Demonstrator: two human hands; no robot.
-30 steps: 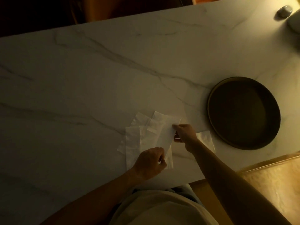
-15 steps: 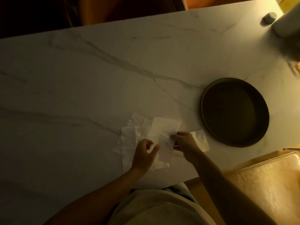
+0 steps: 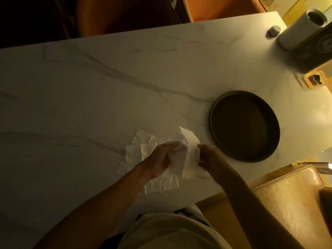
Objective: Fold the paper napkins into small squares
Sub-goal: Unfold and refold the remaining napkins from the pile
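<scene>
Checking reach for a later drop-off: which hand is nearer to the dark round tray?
Right. The right hand sits just left of the dark round tray, pinching the napkin; the left hand grips it farther left.

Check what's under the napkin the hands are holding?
Under the held napkin, loose napkins lie overlapped on the marble table. The left hand, right hand and held sheet cover the pile's middle, so their number is unclear.

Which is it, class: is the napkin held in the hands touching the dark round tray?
Apart. The head view shows bare marble table between the held napkin and the tray's rim.
</scene>
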